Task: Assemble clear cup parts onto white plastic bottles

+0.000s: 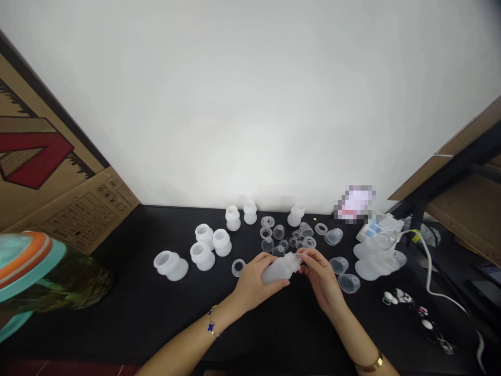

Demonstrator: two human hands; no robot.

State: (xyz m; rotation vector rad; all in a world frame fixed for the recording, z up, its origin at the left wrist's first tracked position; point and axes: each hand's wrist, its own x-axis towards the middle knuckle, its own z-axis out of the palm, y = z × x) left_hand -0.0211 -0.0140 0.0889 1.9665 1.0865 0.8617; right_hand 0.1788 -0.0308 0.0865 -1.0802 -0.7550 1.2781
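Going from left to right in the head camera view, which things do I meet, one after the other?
Teal-and-orange round object, frosted white cup-shaped piece, clear ring, left hand, frosted bottle, right hand, clear cup, white cable.

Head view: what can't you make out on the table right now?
Head view:
- Mouth of the frosted plastic bottle: hidden by the right hand.
- Small clear plastic parts behind the hands: partly hidden and too small to identify.
- Pixelated object at the back: blurred out, so its kind cannot be told.
- Teal-and-orange object: cut off by the left edge.
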